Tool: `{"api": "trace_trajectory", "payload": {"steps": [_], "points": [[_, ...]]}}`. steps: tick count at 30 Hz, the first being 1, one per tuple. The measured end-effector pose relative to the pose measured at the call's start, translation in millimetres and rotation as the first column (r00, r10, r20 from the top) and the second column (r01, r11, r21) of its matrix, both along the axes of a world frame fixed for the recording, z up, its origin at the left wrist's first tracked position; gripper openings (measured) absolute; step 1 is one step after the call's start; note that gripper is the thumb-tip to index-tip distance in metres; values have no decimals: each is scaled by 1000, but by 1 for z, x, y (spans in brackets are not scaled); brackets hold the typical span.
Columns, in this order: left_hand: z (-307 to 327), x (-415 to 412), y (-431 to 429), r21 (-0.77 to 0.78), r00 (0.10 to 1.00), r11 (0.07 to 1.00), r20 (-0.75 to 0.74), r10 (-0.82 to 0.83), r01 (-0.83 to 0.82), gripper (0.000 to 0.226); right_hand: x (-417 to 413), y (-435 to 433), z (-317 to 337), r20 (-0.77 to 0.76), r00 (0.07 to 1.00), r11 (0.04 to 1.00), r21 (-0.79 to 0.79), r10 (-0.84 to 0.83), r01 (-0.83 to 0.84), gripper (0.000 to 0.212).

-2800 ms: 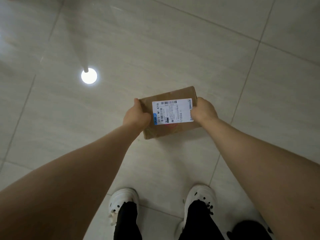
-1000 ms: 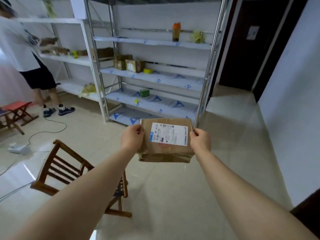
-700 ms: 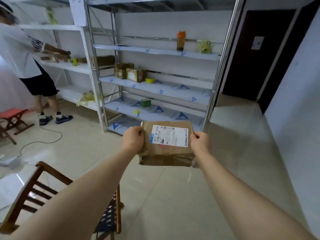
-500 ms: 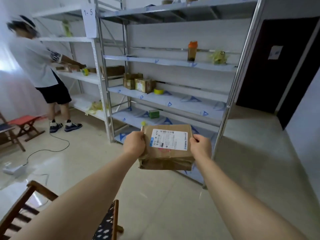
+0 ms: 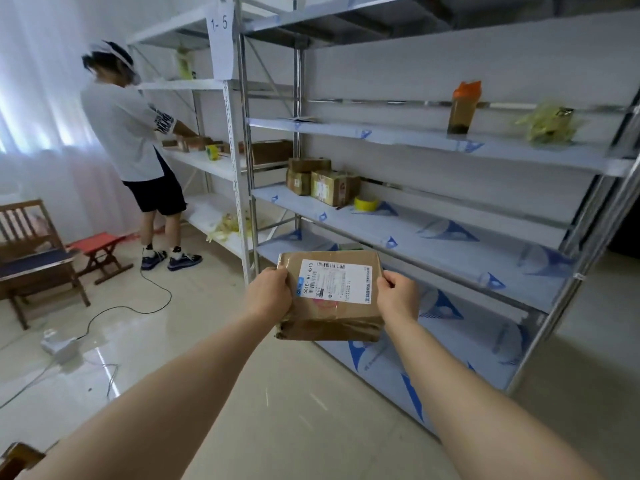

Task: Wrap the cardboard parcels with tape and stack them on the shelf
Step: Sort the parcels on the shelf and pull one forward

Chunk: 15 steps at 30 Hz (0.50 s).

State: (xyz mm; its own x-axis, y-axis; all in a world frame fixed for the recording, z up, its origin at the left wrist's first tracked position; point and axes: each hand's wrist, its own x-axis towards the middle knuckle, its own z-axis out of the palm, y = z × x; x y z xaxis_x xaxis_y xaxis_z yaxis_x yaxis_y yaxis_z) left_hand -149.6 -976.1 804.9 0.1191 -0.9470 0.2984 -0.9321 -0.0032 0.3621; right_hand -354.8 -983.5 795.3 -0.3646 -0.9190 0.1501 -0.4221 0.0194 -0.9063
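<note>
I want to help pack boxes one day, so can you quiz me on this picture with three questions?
1. True or false: the left hand and the right hand both hold the cardboard parcel.
2. What lies beside the stacked parcels on the middle shelf? A) yellow tape roll B) scissors C) red cup
3. Fill in: the bottle on the upper shelf has an ____ lid.
Key: 1 true; 2 A; 3 orange.

A storeroom: numbered metal shelving (image 5: 433,223) holding taped parcels (image 5: 325,183).
</note>
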Motion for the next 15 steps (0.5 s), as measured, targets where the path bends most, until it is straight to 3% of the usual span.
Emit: {"api": "trace_trajectory", "payload": {"steps": [15], "points": [[29, 101, -300, 4, 993, 1000, -115, -1, 2, 23, 105, -311, 16, 26, 999, 1000, 20, -18, 18, 21]]}}
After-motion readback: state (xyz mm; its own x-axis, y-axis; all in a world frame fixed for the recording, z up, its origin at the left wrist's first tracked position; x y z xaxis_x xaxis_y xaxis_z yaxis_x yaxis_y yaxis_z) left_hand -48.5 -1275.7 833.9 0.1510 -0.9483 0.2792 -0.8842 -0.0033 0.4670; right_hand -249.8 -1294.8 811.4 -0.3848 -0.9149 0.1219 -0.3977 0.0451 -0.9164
